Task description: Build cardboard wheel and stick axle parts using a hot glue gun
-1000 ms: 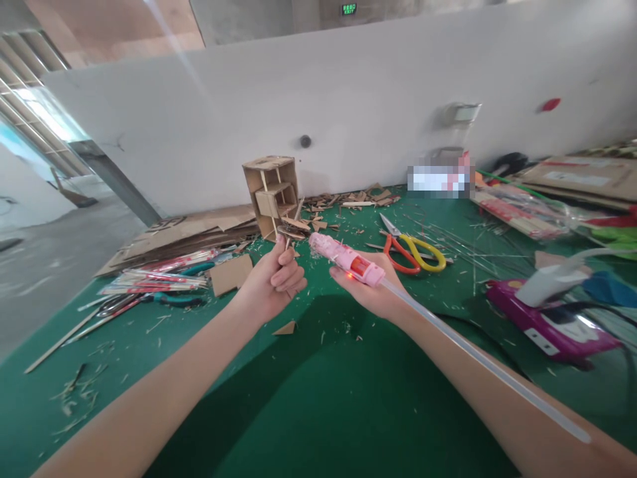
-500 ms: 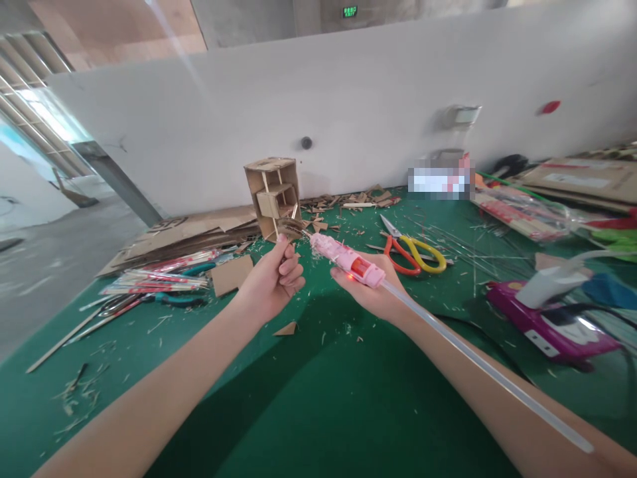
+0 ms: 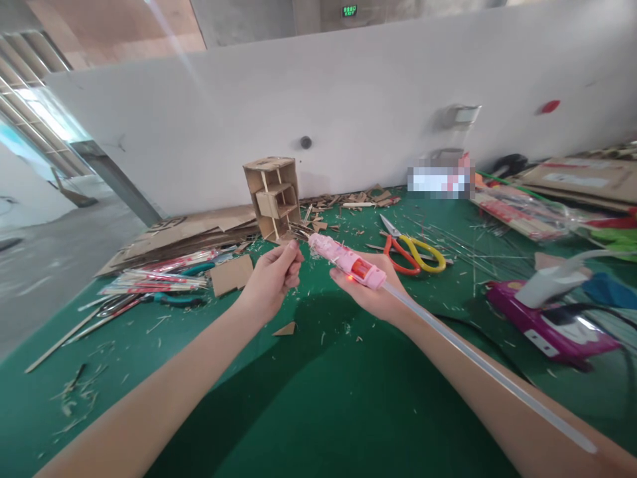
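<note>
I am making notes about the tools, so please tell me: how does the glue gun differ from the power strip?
The glue gun is pink and slim; the power strip is purple and wider. The right hand holds the glue gun, while the power strip rests on the table. Both are brightly coloured.

We have the shelf unit (image 3: 257, 192) on the desk (image 3: 318, 411), before the wall (image 3: 358, 99), with scraps (image 3: 355, 199) to its right. Stacked sheets (image 3: 199, 239) lie to its left, behind the stick packs (image 3: 159, 279) and pliers (image 3: 182, 301). Our left hand (image 3: 271, 279) is before the unit; the glue gun (image 3: 343, 255) is in our right hand (image 3: 378, 302). Scissors (image 3: 434, 259) lie beyond that hand, and farther right the power strip (image 3: 577, 342) sits before the bagged sticks (image 3: 520, 212).
</note>
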Tool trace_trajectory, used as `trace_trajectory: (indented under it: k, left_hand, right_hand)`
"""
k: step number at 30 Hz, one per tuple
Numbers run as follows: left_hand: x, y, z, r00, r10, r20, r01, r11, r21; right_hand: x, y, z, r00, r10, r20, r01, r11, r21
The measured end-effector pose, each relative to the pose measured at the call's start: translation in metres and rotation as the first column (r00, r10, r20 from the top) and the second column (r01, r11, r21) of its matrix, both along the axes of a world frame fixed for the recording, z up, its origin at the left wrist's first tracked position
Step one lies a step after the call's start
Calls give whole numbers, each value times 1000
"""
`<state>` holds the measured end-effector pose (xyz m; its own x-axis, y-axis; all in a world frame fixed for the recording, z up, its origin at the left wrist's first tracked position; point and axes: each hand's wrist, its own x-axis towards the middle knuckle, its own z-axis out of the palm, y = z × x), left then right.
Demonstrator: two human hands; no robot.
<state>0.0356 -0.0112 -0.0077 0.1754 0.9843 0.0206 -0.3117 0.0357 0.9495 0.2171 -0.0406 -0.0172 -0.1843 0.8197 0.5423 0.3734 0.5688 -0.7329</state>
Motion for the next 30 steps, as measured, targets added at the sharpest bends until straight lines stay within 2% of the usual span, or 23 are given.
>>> trace_trajectory:
  k: [4,8,13,19,26,30]
  left_hand:
    - [-1,1,-1,991,88,-101,-78,992,99]
    - [-1,-1,1,994,74,-76,-64,990,122]
    - [0,-3,5,996,-40,82,39,999,13]
    - [-2,-5,10,959,-142,247,171,980,-98]
    - [-7,-5,11,876,-247,414,317,942,-109]
    - [-9,-6,12,841,-296,453,377,921,-98]
  right_hand:
    - [0,1,-1,1000,6,6,-6,1000,6]
    - [1,1,-1,1000,-5,6,5,1000,-10]
    - [1,1,-1,1000,-11,-21,11,1000,19]
    - [1,2,-2,999,8,-46,-6,999,40]
    - [1,2,-2,998,12,-59,-9,999,52]
    - [1,3,-3,998,17,-58,-15,999,34]
